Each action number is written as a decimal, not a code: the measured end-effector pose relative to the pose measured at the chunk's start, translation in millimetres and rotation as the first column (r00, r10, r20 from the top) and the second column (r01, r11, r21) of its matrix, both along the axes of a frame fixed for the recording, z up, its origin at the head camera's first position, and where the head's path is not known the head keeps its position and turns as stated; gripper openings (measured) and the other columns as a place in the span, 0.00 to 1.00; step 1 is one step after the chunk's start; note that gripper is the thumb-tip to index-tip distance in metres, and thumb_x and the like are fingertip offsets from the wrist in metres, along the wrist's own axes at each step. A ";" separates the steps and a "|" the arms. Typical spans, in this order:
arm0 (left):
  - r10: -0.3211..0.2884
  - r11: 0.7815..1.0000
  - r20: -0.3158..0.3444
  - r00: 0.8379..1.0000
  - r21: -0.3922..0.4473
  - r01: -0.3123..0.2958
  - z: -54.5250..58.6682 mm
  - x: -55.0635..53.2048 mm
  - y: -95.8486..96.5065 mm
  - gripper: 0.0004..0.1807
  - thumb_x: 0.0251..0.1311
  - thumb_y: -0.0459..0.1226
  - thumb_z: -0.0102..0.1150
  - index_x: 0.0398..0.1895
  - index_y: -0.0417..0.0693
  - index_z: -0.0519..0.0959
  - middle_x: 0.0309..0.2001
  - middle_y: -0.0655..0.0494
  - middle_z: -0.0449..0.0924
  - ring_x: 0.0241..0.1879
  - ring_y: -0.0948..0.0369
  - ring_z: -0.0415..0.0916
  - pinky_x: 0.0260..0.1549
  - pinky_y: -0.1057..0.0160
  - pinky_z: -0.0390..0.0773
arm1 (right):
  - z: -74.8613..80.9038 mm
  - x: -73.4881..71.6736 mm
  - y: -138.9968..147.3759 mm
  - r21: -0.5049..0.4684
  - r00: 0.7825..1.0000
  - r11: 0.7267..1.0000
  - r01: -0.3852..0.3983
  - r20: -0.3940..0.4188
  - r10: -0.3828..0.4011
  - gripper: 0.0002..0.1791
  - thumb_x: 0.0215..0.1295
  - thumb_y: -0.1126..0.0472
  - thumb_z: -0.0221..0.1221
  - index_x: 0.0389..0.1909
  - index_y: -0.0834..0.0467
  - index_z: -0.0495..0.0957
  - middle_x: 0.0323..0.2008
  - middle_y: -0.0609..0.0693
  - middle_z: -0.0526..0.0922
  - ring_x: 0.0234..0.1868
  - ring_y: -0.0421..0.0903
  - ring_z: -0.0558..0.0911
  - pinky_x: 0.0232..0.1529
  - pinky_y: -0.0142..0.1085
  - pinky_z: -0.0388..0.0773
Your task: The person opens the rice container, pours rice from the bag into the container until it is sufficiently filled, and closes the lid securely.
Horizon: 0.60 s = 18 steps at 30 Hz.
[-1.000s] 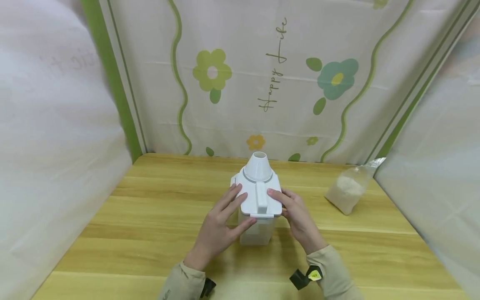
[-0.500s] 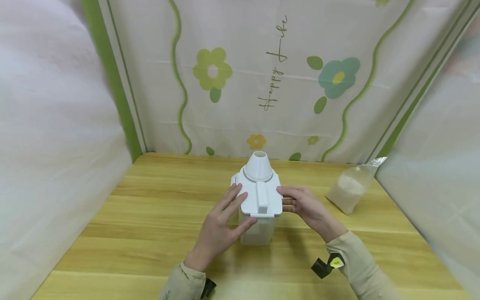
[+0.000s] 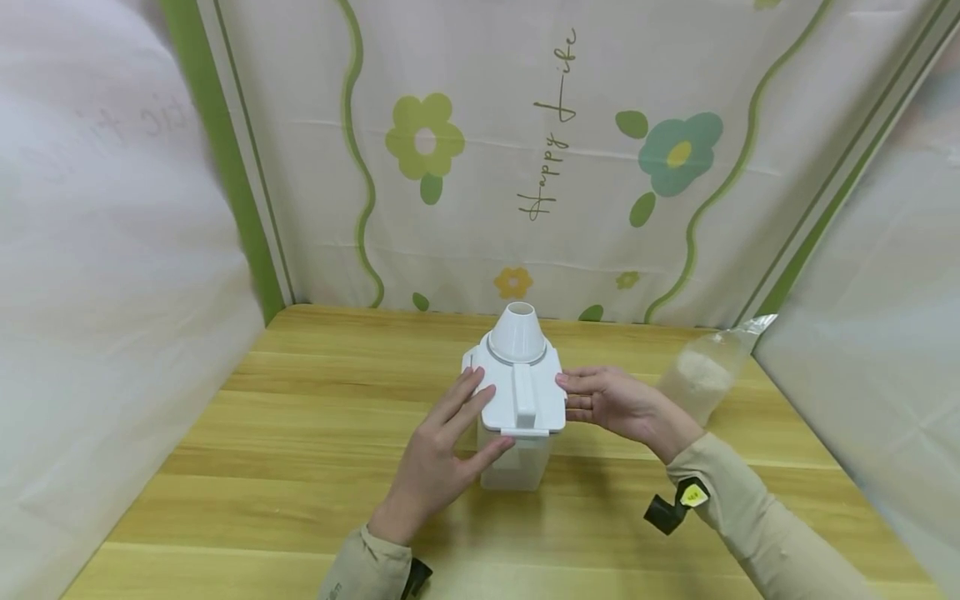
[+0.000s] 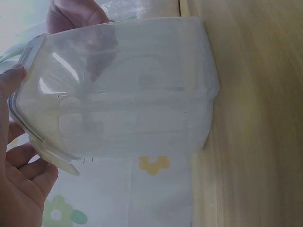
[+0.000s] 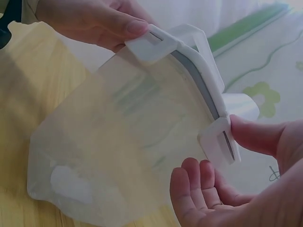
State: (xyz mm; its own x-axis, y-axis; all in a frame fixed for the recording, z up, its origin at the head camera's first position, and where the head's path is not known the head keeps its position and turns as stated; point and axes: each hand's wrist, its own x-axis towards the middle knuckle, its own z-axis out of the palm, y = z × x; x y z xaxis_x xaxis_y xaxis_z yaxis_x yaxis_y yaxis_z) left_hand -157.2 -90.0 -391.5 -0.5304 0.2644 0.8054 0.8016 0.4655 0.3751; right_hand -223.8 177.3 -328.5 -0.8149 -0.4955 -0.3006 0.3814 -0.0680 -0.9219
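Note:
A translucent plastic storage container [image 3: 517,467] stands upright on the table. Its white lid [image 3: 543,408] carries a raised handle [image 3: 524,396] and a cone-shaped cap [image 3: 517,337]. My left hand [image 3: 438,462] holds the lid, thumb at the front clip [image 5: 151,46], fingers over the left side. In the left wrist view, the left clip [image 4: 59,162] juts out from the wall, beside curled fingertips. My right hand [image 3: 618,404] is at the right clip [image 5: 220,144], thumb on the lid's edge and fingers curled below the clip. No contents are visible inside the container.
A clear plastic bag [image 3: 701,375] of off-white powder or grain stands at the table's right, partly behind my right hand. The wooden table [image 3: 300,433] is enclosed by printed fabric walls [image 3: 480,167] at the back and sides.
My right hand has shifted rightward from the lid's top to its right edge, and its forearm has swung outward. My left hand and the container have stayed in place.

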 end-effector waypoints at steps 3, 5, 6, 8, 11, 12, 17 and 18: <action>-0.001 1.000 -0.002 1.000 0.001 0.001 0.2 0.0 0.3 0.32 0.62 0.50 0.65 0.62 0.38 0.75 0.67 0.41 0.67 0.67 0.44 0.62 0.63 0.50 0.66 | 2.0 -2.5 1.2 -0.020 0.999 1.000 -0.020 0.028 0.020 0.15 0.73 0.67 0.54 0.53 0.73 0.71 0.44 0.56 0.83 0.46 0.51 0.82 0.55 0.45 0.77; -0.002 1.000 -0.002 1.000 0.001 0.002 0.6 0.2 0.5 0.32 0.62 0.51 0.65 0.62 0.38 0.75 0.67 0.41 0.67 0.67 0.44 0.62 0.63 0.50 0.66 | 3.7 -4.2 1.7 -0.028 0.998 0.999 -0.039 0.049 0.040 0.14 0.73 0.67 0.54 0.52 0.73 0.71 0.44 0.56 0.82 0.46 0.51 0.82 0.56 0.45 0.76; -0.001 1.000 -0.003 1.000 0.001 0.001 0.7 0.3 0.4 0.32 0.62 0.51 0.65 0.62 0.37 0.75 0.67 0.41 0.67 0.67 0.43 0.62 0.63 0.50 0.66 | 4.5 -5.2 2.2 -0.032 0.997 0.998 -0.049 0.061 0.051 0.12 0.72 0.68 0.54 0.51 0.72 0.72 0.44 0.56 0.82 0.46 0.51 0.82 0.56 0.45 0.76; -0.002 1.000 -0.001 1.000 0.001 0.002 1.0 0.5 0.3 0.32 0.62 0.50 0.65 0.62 0.37 0.75 0.67 0.41 0.67 0.67 0.43 0.62 0.63 0.51 0.66 | 5.6 -7.1 2.5 -0.036 0.994 0.998 -0.059 0.087 0.062 0.11 0.72 0.68 0.54 0.50 0.71 0.73 0.43 0.56 0.82 0.46 0.51 0.82 0.57 0.46 0.75; -0.002 1.000 0.001 1.000 0.006 0.002 1.0 1.1 0.0 0.32 0.63 0.50 0.65 0.62 0.37 0.75 0.67 0.41 0.67 0.67 0.43 0.62 0.63 0.51 0.66 | 5.8 -9.7 2.4 -0.041 0.990 0.997 -0.067 0.121 0.071 0.11 0.71 0.68 0.55 0.50 0.70 0.73 0.44 0.57 0.82 0.47 0.51 0.81 0.58 0.46 0.74; -0.002 1.000 0.002 1.000 0.007 0.002 0.8 1.3 -0.2 0.32 0.63 0.50 0.65 0.62 0.37 0.75 0.67 0.41 0.67 0.67 0.43 0.62 0.63 0.51 0.66 | 5.6 -10.3 2.3 -0.042 0.989 0.997 -0.065 0.131 0.070 0.11 0.71 0.68 0.55 0.50 0.70 0.73 0.44 0.57 0.82 0.47 0.51 0.81 0.58 0.47 0.74; -0.001 1.000 0.002 1.000 0.006 0.001 -0.3 1.4 -0.5 0.32 0.63 0.50 0.64 0.62 0.37 0.75 0.67 0.41 0.67 0.67 0.44 0.61 0.63 0.51 0.66 | 5.0 -11.1 1.6 -0.041 0.987 0.998 -0.052 0.153 0.058 0.13 0.71 0.68 0.56 0.52 0.71 0.70 0.44 0.58 0.81 0.47 0.52 0.81 0.58 0.47 0.74; -0.001 1.000 0.003 1.000 0.006 0.001 -0.4 1.2 -0.5 0.32 0.63 0.50 0.64 0.62 0.37 0.75 0.67 0.41 0.67 0.67 0.44 0.61 0.63 0.51 0.66 | 5.0 -11.1 1.6 -0.043 0.986 0.998 -0.049 0.155 0.055 0.14 0.71 0.68 0.56 0.52 0.71 0.70 0.44 0.58 0.81 0.47 0.52 0.81 0.58 0.47 0.74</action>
